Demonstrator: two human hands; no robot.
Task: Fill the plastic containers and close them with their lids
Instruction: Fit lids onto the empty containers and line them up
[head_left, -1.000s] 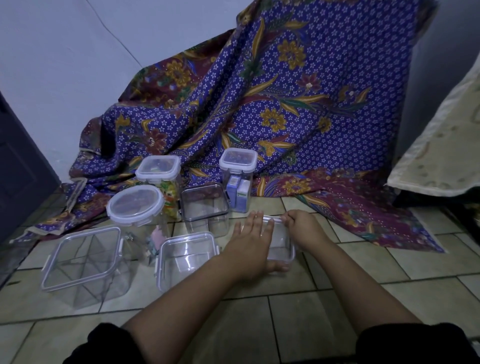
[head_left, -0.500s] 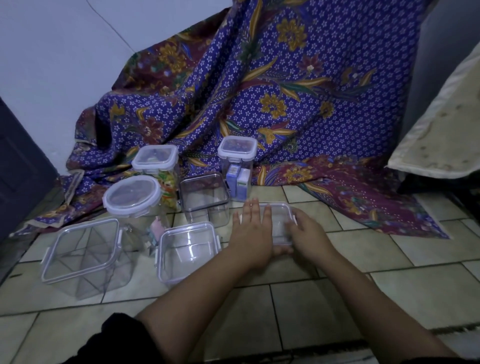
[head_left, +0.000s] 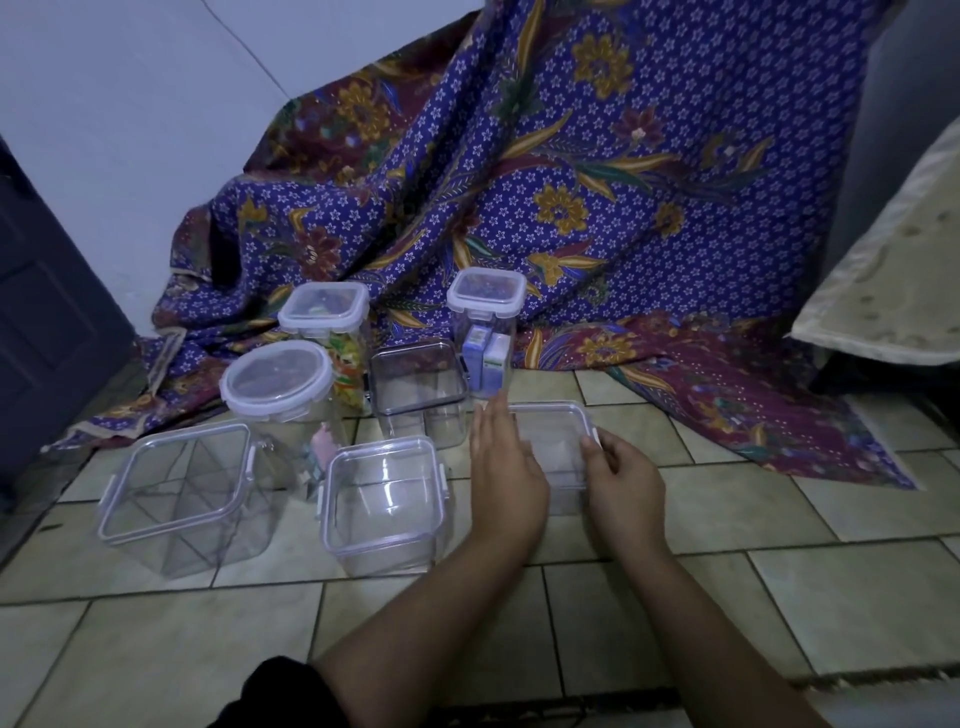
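One small clear container (head_left: 553, 441) stands on the tiled floor (head_left: 727, 597) between the two hands, just right of a medium square container (head_left: 384, 493). The left hand (head_left: 506, 467) lies flat against its left side with fingers straight and together. The right hand (head_left: 623, 473) curls its fingers and thumb round the right rim, by a side latch. It is thin, rigid plastic, so it is probably very light, smooth enough to slide on tile, and likely to crack if squeezed hard. The firm rim and corners look the best place to hold, steadying one side while snapping a latch. I cannot tell whether anything is inside.

Further out stand a large square container (head_left: 176, 488), a lidless dark-tinted container (head_left: 418, 384), a round lidded jar (head_left: 278, 379) and two tall lidded ones (head_left: 324, 317) (head_left: 485, 296). The print on the little boxes (head_left: 488, 358) inside the right-hand tall one is too small to read. No brand shows. A patterned cloth (head_left: 597, 182) hangs behind.
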